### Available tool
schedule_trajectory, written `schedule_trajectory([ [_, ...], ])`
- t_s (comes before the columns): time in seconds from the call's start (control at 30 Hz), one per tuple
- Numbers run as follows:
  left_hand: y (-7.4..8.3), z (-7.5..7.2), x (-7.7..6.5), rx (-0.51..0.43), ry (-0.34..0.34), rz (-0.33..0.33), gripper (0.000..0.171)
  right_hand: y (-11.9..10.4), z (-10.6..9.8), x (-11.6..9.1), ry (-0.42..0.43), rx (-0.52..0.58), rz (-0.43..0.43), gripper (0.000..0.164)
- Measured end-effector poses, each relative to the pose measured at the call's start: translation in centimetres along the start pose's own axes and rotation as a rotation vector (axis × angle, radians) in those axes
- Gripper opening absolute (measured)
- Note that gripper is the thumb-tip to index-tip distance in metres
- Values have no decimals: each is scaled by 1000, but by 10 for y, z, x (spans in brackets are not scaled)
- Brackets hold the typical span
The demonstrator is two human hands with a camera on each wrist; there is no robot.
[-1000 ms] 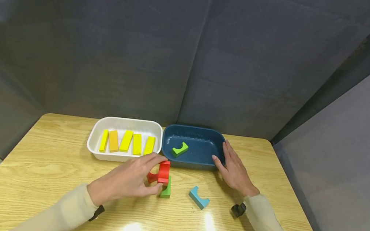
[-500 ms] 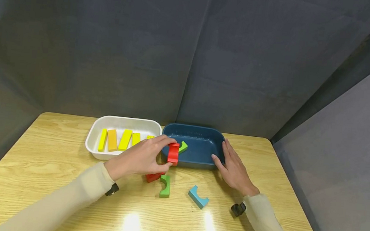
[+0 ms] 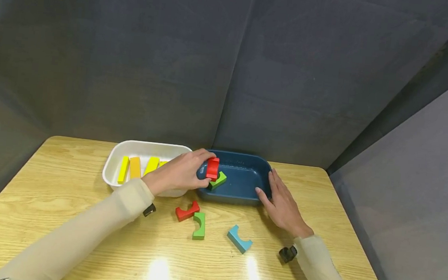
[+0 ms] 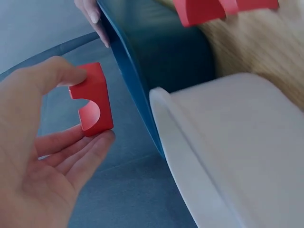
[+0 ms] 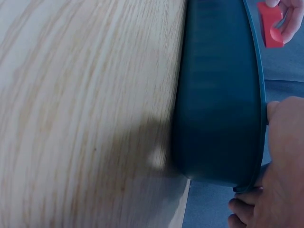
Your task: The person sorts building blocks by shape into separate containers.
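Here, a red arched block (image 3: 212, 169) is pinched in the left hand (image 3: 181, 172) over a blue tray (image 3: 245, 171), near a green block (image 3: 218, 181) inside. The right hand (image 3: 283, 207), well apart, rests against the tray's right end, fingers extended. A white tray (image 3: 167, 150) sits alongside.

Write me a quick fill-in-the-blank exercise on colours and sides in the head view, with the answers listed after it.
1. The held block, pinched by the left hand, is coloured ____.
2. The right hand touches the dark blue tray at its ____ end.
3. The block in that tray is coloured ____.
4. The neighbouring tray, where the yellow blocks lie, is coloured ____.

Missing words: red; right; green; white.
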State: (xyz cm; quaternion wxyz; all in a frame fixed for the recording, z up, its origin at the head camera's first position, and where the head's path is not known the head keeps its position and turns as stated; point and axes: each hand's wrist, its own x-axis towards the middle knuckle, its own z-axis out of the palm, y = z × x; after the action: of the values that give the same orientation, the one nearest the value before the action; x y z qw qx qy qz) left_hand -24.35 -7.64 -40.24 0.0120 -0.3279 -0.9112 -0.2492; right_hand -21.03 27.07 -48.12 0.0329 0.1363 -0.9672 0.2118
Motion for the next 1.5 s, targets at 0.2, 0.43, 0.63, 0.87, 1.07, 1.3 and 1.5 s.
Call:
schedule_trajectory([
  [0.2, -7, 3, 10, 56, 1, 11, 72, 1, -1, -2, 2, -3, 3, 84],
  [0.43, -12, 9, 17, 81, 3, 2, 73, -2, -2, -4, 2, 2, 5, 84],
  [0.63, -17, 12, 21, 71, 11, -6, 74, -4, -3, -4, 4, 7, 9, 83],
  [0.87, -23, 17, 23, 58, 14, -27, 73, -3, -2, -5, 1, 4, 0, 84],
  [1.07, -24, 18, 24, 64, -8, -40, 75, -2, -1, -5, 1, 8, 6, 84],
  [1.3, -26, 18, 21, 85, -60, -101, 86, 0, 0, -4, -1, 6, 1, 84],
  [1.5, -26, 17, 17, 133, -50, -68, 85, 1, -1, -4, 1, 2, -2, 83],
])
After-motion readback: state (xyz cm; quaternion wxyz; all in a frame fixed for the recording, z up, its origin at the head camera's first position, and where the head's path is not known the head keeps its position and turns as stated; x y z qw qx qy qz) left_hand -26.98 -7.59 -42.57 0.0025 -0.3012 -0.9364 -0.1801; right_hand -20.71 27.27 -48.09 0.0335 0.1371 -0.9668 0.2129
